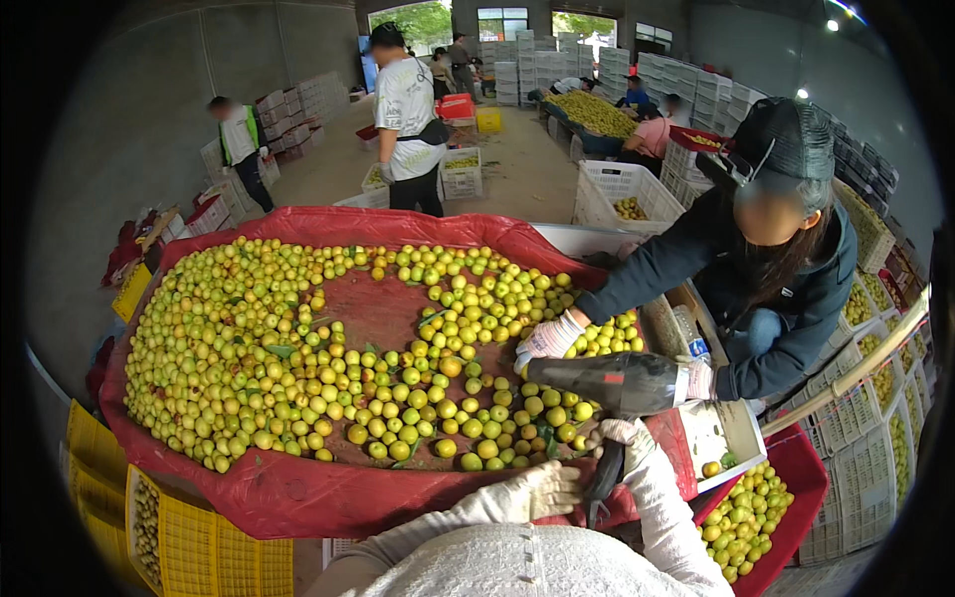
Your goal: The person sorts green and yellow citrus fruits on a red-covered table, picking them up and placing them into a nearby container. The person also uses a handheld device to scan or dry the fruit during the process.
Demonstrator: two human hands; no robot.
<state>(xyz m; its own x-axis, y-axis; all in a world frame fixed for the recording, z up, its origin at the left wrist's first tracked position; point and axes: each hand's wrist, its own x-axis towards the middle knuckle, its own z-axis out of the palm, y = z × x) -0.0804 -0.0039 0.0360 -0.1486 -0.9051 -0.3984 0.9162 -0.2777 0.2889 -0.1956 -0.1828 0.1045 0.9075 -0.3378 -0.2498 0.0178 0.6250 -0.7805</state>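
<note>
Small round yellow-green fruits (246, 351) cover much of a table lined with red sheeting (298, 492). My left hand (556, 490), in a pale glove, lies over the near edge of the sheeting, fingers apart and nothing seen in it. To its right my right hand (627, 439), also gloved, is closed around the top of a narrow dark object (606, 474) that hangs down towards my body; what it is I cannot tell. Just beyond, a co-worker's gloved hands hold a long dark sleeve-like piece (612, 379) over the fruits.
A co-worker (783, 246) leans in from the right. A white tray (720, 440) adjoins the table's right end, above a red-lined container of fruits (746, 522). Yellow crates (201, 548) stand at the lower left, white crates (858, 455) at the right. Other people are further back.
</note>
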